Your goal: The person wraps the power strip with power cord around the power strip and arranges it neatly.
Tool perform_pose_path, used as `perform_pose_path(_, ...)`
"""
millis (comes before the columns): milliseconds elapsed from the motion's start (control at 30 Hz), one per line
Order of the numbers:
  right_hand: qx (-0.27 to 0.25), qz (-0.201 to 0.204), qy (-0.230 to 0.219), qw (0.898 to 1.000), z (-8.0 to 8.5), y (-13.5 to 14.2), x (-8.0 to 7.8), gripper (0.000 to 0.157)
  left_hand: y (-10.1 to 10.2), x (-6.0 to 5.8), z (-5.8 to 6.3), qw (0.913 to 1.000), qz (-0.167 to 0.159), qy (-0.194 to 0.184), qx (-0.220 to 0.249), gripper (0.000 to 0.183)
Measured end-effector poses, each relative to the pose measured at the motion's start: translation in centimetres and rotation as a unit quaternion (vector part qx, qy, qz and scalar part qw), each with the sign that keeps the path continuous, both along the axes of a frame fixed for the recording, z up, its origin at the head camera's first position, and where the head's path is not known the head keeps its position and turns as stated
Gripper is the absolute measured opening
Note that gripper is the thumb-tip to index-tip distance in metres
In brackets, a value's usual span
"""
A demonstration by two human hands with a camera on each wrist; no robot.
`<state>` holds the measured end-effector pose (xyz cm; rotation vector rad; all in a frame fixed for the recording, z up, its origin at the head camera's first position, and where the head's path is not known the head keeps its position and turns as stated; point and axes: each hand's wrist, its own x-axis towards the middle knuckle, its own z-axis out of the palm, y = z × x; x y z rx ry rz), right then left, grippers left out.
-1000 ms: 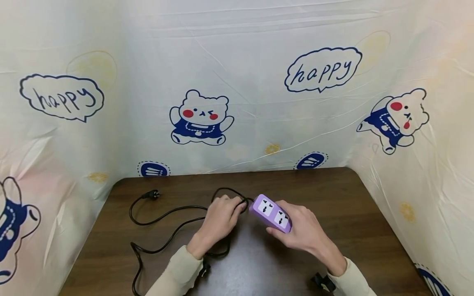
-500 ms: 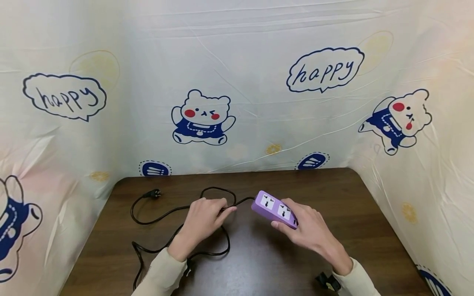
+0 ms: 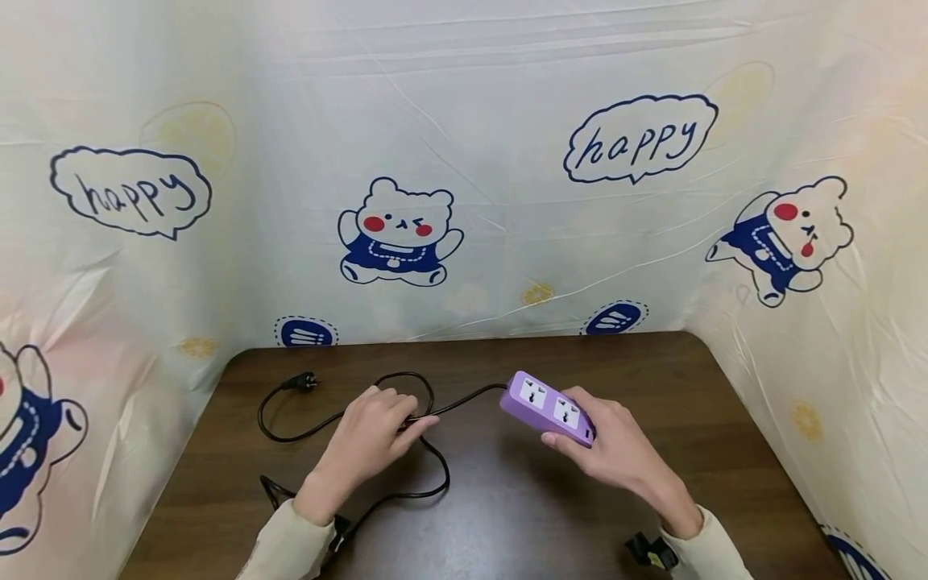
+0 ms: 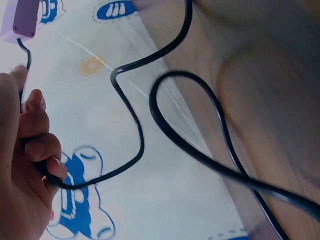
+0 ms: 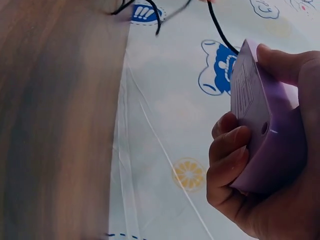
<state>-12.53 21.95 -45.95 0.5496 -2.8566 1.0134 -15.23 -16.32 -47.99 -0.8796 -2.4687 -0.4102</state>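
Note:
A purple power strip [image 3: 545, 409] with white sockets is tilted above the table, gripped by my right hand [image 3: 616, 443] at its near right end. In the right wrist view, fingers [image 5: 227, 150] curl under the strip's underside [image 5: 250, 100] and the thumb lies along its edge. My left hand [image 3: 366, 439] holds the black cord [image 3: 471, 397] a short way from the strip. The left wrist view shows its fingers [image 4: 42, 145] curled round the cord [image 4: 135, 125], which loops away below. The cord's plug [image 3: 300, 381] lies on the table at the back left.
The dark wooden table [image 3: 522, 532] has a patterned curtain [image 3: 507, 161] behind it and at both sides. More cord loops [image 3: 435, 483] spread at the left and middle of the table. Dark wrist mounts [image 3: 650, 552] sit at the sleeves.
My left hand has slid left and toward me along the cord, and the stretch between it and the strip is longer. The strip in my right hand has moved slightly right.

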Motion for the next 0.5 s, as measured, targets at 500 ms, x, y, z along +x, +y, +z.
perform_pose_path(500,-0.018,-0.038,-0.001,0.999,0.5,-0.1,-0.9,0.053,2.6,3.2,0.6,0.9791,-0.177,0.096,0.030,0.035)
